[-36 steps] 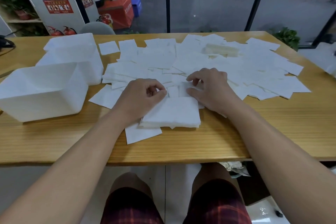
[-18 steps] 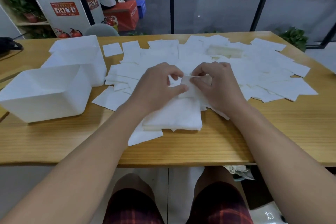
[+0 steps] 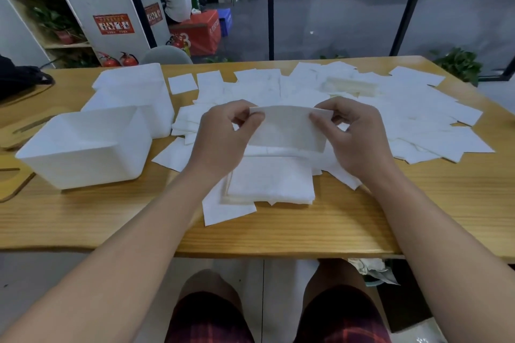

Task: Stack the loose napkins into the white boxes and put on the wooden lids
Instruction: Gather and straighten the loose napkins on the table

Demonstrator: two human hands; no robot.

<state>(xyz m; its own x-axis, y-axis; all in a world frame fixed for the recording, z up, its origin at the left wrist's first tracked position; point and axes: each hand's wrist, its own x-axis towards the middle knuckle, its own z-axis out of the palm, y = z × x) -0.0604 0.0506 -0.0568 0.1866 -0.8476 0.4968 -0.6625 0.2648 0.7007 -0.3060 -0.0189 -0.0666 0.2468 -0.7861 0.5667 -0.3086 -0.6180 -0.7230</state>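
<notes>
A single white napkin [image 3: 288, 129] is stretched flat in the air between my hands. My left hand [image 3: 223, 136] pinches its left top corner and my right hand [image 3: 354, 133] pinches its right top corner. Just below it a neat stack of napkins [image 3: 269, 182] lies on the wooden table [image 3: 418, 203]. Many loose napkins [image 3: 404, 114] are spread over the table's far half. Two empty white boxes stand at the left, a near box [image 3: 83, 153] and a far box [image 3: 133, 92]. A wooden lid [image 3: 14, 184] pokes out at the left edge.
A second small pile of napkins [image 3: 349, 86] lies at the back centre. A black bag [image 3: 19, 75] sits at the far left corner. A grey chair back [image 3: 167, 54] stands behind the table, and a person sits further off beyond it.
Both hands rose from the table surface, picked up one napkin from the loose layer and pulled it out flat above the stack.
</notes>
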